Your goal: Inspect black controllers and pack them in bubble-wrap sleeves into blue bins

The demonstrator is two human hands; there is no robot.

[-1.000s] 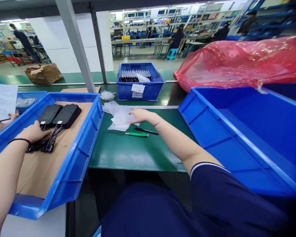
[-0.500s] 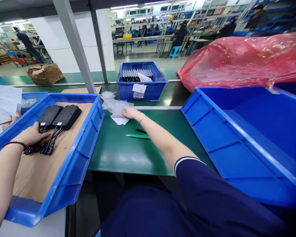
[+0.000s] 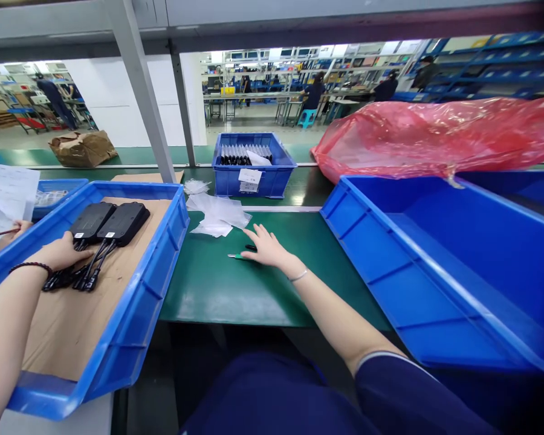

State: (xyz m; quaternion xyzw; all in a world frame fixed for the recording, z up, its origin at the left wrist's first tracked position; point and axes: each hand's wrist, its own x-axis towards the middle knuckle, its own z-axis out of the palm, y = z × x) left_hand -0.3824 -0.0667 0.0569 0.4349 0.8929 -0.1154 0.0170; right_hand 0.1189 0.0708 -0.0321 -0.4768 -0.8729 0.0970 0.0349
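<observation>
Two flat black boxes with cables and plugs lie side by side on cardboard in a blue bin (image 3: 161,266) at left. My left hand (image 3: 62,252) is closed around the cables of the left black box (image 3: 93,222); its fingertips are partly hidden. The right black box (image 3: 124,223) rests beside it, its cables (image 3: 95,266) running toward me. Over the green table, my right hand (image 3: 268,248) is open, fingers spread, holding nothing. Under it lie a green utility knife (image 3: 237,257) and a black pen-like item (image 3: 250,247), both partly covered. Clear plastic bags (image 3: 220,209) lie just beyond.
A small blue bin (image 3: 254,181) with a row of bagged black items stands at the back. At right is a large blue bin (image 3: 390,284) with red plastic film (image 3: 426,136) behind it. Another person's hand (image 3: 16,232) holds a pen by papers (image 3: 9,187) at far left.
My right hand has left the plastic bags, drawn back toward me and to the right, and spread open over the knife. My left hand stays at the cables. The view has tilted up.
</observation>
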